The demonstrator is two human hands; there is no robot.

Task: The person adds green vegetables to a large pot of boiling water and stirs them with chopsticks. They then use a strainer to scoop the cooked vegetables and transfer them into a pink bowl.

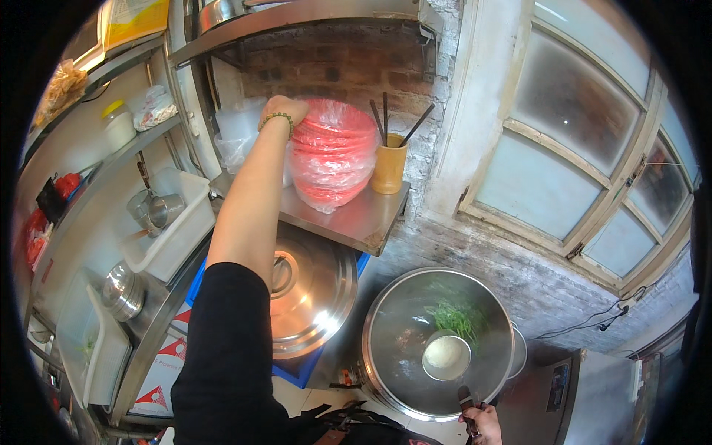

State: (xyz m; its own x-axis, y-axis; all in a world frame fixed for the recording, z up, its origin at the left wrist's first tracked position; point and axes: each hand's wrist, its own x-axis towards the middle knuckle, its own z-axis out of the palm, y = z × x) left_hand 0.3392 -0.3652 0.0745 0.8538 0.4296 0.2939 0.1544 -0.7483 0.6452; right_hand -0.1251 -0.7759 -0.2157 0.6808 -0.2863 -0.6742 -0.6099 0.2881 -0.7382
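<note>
My left hand [286, 108], with a beaded bracelet at the wrist, reaches to the top edge of a stack of red plastic bowls [334, 150] in clear wrap. Its fingers are turned away, so their grip is hidden. Low in the view, my right hand [484, 423] is closed around the dark handle [466, 397] of a round metal noodle strainer [446, 356]. Pale contents, perhaps noodles, fill the strainer inside a large steaming steel pot [370, 334]. Beside it in the pot are green leafy vegetables [453, 317].
A lidded steel pot [322, 289] stands under the metal shelf [356, 225]. Next to the bowls, a wooden holder [389, 167] contains several chopsticks. Left racks carry white plastic bins [189, 239] and steel bowls [122, 292]. A framed window [556, 167] is at right.
</note>
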